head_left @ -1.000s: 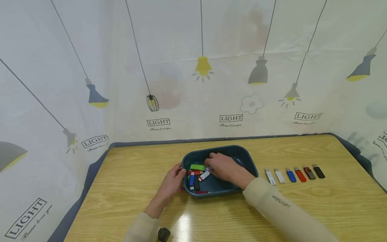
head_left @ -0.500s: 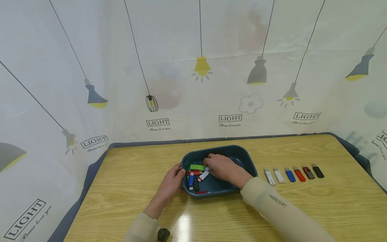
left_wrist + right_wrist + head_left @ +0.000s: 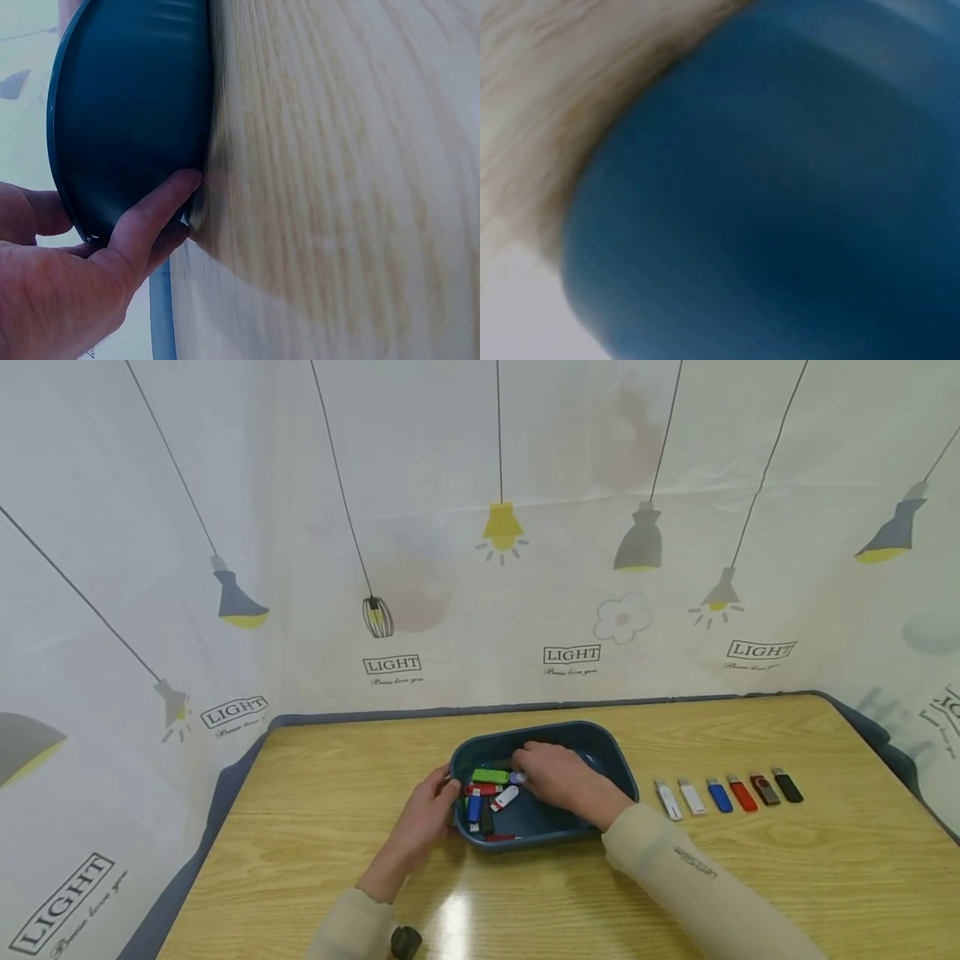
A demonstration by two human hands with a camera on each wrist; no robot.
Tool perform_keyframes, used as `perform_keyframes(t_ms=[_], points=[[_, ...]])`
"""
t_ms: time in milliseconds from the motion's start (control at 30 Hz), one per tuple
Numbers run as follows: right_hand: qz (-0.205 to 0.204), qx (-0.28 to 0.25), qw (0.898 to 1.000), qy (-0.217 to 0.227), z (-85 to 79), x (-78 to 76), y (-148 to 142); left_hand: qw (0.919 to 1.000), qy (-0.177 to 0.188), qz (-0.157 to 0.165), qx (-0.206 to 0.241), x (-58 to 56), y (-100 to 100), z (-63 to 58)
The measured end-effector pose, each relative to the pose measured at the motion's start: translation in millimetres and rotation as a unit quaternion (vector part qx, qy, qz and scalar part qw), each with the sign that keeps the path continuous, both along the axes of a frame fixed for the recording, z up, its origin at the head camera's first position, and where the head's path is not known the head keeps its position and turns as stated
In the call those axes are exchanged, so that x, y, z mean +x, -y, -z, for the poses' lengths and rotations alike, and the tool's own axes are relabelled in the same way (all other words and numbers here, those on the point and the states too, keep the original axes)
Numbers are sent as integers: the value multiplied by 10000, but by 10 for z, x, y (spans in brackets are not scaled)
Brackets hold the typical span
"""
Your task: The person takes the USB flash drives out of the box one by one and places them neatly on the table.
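A dark blue-green plastic tub (image 3: 545, 842) stands on the table with several USB sticks inside. At its left end my left hand (image 3: 422, 817) grips the wall, thumb at the rim; in the left wrist view the fingers of the left hand (image 3: 82, 277) lie along the outside. Reaching into the tub, my right hand (image 3: 561, 777) has curled fingers at a pale purple USB stick (image 3: 517, 778), whose far end they cover. Beside it lie a green USB stick (image 3: 490, 776), a white one (image 3: 505, 798), a red one (image 3: 483, 790), a blue one (image 3: 474, 808) and a black one (image 3: 487, 817).
Right of the tub, several USB sticks lie in a row, from a white stick (image 3: 668, 802) to a black stick (image 3: 787, 786). A lamp-printed cloth (image 3: 480, 610) hangs behind the wooden table (image 3: 337, 777). The right wrist view is filled by the tub's blurred wall (image 3: 780, 187).
My right hand has shifted slightly to the right inside the tub, and more of the pale purple USB stick shows. The left hand stays on the tub's left end.
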State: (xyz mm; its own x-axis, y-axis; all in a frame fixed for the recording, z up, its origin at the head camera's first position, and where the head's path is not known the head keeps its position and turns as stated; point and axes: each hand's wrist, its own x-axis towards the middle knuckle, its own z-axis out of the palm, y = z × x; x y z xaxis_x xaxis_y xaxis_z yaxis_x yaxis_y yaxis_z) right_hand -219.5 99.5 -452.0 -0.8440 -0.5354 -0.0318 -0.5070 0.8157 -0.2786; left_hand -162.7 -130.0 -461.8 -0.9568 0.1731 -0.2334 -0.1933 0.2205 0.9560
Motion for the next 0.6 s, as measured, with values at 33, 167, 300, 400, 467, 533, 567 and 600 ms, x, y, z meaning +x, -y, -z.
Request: perform_keyframes(t_ms=[33, 167, 300, 400, 467, 533, 567, 600], points=[[69, -35, 10000, -1, -16, 13, -24, 10000, 9, -3, 6, 0, 1, 2], [239, -250, 9994, -71, -91, 75, -137, 10000, 0, 31, 93, -3, 6, 14], [331, -599, 9976, -110, -173, 156, -272, 9998, -50, 44, 177, -5, 2, 18], [395, -839, 9956, -114, -255, 223, -369, 9998, -69, 22, 179, -5, -2, 15], [455, -994, 9939, -151, -318, 265, -429, 9998, -79, -1, 174, -5, -1, 15], [533, -1162, 9917, -158, -383, 307, -494, 9998, -83, -8, 164, -8, 0, 20], [598, -1238, 9904, -166, -411, 329, -529, 9998, -96, -12, 168, -11, -1, 26], [660, -1310, 9890, -189, -437, 350, -567, 9998, -98, -15, 170, -12, -2, 27]])
